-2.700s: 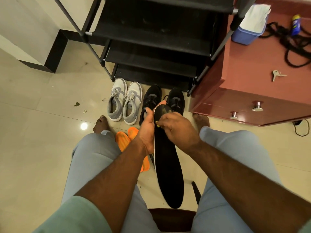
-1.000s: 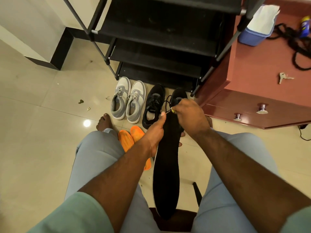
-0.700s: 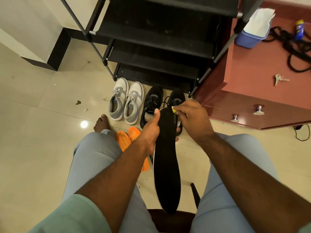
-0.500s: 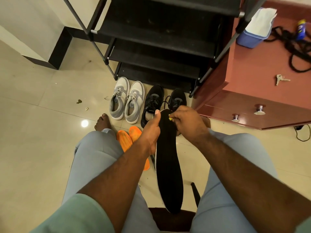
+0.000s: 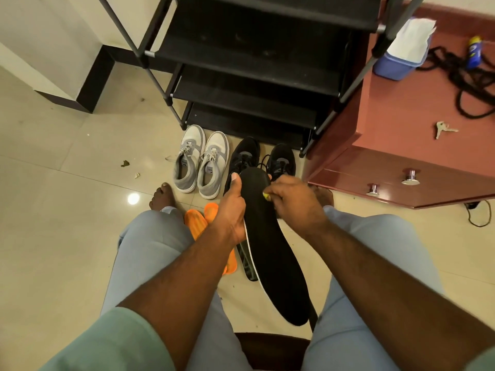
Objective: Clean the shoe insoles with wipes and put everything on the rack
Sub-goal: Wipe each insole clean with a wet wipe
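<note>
**Insole wipe, mid-step: grip risk at the toe end**

While the person sat over the floor, the left hand (image 5: 232, 207) was clamped on the long black foam insole (image 5: 270, 242) near its toe end, thumb up along the edge. The right hand (image 5: 293, 202) was closed on something small and yellowish (image 5: 266, 196), pressed against the insole's top face; probably the wipe, too small to confirm.

Insole was held in the air between the knees, heel end hanging unsupported toward the chair.

Risks, my read:
- One-end grip on a floppy insole: hard rubbing could flex it or pull it free, dropping it on the floor.
- Wiping pressure only near the toe; heel end likely missed unless the grip moved.
- Second black insole (image 5: 247, 263) and two orange insoles (image 5: 199, 223) lay on the floor under the hands.

Black tiered shoe rack (image 5: 254, 62) was bare on the shelves visible; grey pair (image 5: 201, 162) and black pair (image 5: 263, 159) sat on the floor in front of it.
</note>
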Tool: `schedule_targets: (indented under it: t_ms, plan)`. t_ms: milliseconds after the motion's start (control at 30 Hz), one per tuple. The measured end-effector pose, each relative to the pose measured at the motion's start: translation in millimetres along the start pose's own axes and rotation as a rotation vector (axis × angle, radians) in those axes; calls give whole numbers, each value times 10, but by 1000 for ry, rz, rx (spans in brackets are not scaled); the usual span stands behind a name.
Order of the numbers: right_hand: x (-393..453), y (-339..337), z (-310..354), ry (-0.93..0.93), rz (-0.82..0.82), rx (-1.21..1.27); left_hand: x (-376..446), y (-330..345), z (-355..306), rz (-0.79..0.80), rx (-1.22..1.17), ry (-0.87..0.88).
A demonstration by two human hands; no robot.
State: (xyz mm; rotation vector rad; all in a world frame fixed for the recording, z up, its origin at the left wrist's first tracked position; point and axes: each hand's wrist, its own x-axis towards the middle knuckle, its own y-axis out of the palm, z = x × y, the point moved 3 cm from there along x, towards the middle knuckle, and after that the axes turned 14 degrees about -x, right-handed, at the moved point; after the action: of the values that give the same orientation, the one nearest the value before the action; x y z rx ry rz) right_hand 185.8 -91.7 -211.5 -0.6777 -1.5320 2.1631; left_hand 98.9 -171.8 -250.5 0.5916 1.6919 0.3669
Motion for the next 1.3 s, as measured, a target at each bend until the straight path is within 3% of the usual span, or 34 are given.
schedule_targets:
  t_ms: [200, 333, 467, 567, 667, 767, 900, 1000, 1133, 1200, 1300]
  plan:
    - [290, -9, -126, 129, -83, -33, -61, 39, 110, 5, 93, 0]
    - [184, 34, -11, 69, -35, -23, -10, 3, 23, -23, 59, 59]
    - [-88, 126, 154, 14, 119, -2, 32, 2, -88, -122, 21, 157]
    - [-264, 152, 159, 85, 175, 163, 82, -61, -184, -187, -23, 196]
    - [-313, 113, 51, 247, 113, 429, 73, -84, -280, -171, -108, 224]
    - [-271, 67, -2, 401, 169, 828, 52, -62, -347, -43, -192, 211]
    - [-164, -5, -47, 362, 241, 933, -33, 7, -384, 85, -146, 182]
    - [-45, -95, -182, 322, 205, 866, -74, 31, -490, 210, -137, 106]
    - [81, -187, -344, 172, 175, 470, -107, -80, -683, 274, 45, -116]
    - [124, -189, -371, 83, 122, 342, -155, -109, -692, 236, 149, -198]
    - [161, -190, -352, 30, -1, 268, -192, -81, -578, 159, 201, -142]
